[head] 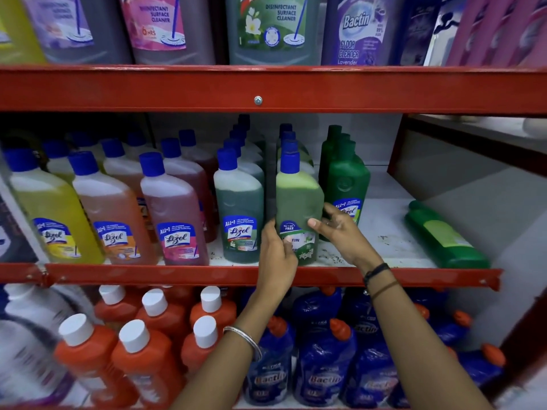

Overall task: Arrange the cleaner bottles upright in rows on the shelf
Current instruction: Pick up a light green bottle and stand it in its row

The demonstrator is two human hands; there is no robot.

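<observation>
- Red metal shelving (266,90), three tiers of cleaner bottles; white middle shelf board (381,232) partly bare at right.
- Middle tier: upright rows with blue caps, yellow, orange, pink, green from left to right.
- Light-green bottle (297,199), blue cap, upright at the front edge, between a Lizol green bottle (238,208) and a dark-green row (347,179).
- Green bottle (444,236) lying on its side, far right.
- Left hand (276,255) wrapped on the light-green bottle's lower left.
- Right hand (340,229), fingers curled against its right side.

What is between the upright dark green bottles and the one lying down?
Only bare white shelf separates the upright dark green bottles from the lying bottle, in the head view.
</observation>
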